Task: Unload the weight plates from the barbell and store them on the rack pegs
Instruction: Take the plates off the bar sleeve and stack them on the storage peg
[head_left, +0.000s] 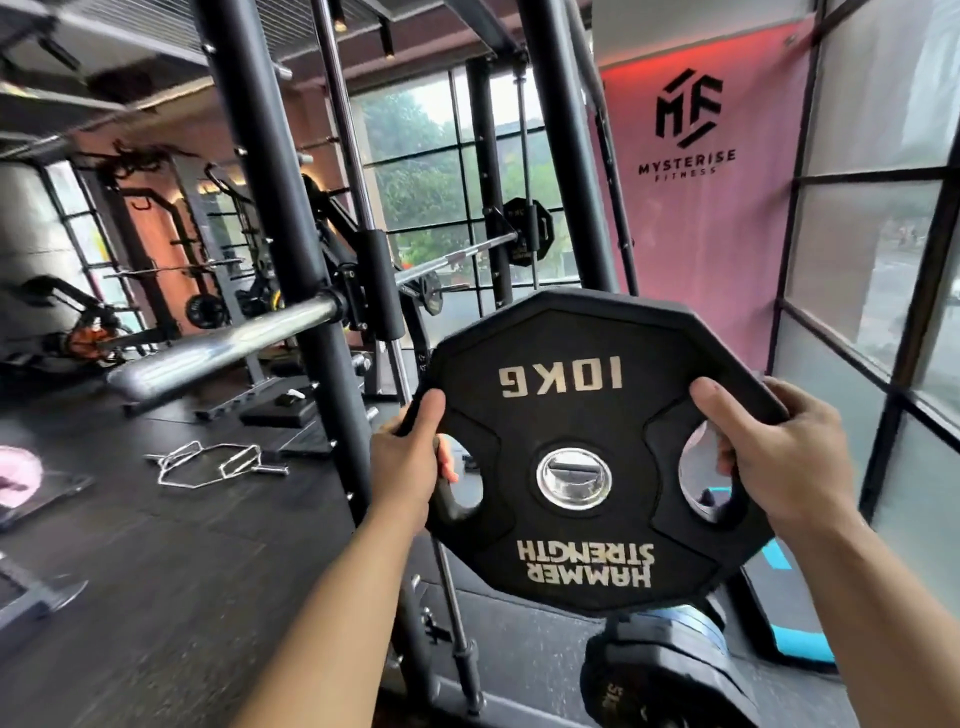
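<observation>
A black 10 kg weight plate (576, 431) with a chrome centre hole is held up in front of me, its lettering upside down. My left hand (410, 457) grips its left edge through the left grip slot. My right hand (774, 452) grips the right edge through the right slot. The barbell's bare chrome sleeve (223, 348) juts toward me on the left, clear of the plate. A black plate (530, 231) sits on the bar's far end. Below the held plate, stored plates (670, 670) stand at the rack's base.
Black rack uprights (291, 249) rise just left of the plate. A chrome hex bar (213, 462) lies on the dark floor at left. Glass wall panels (878, 260) close off the right side. A blue-edged step platform (789, 608) sits low at right.
</observation>
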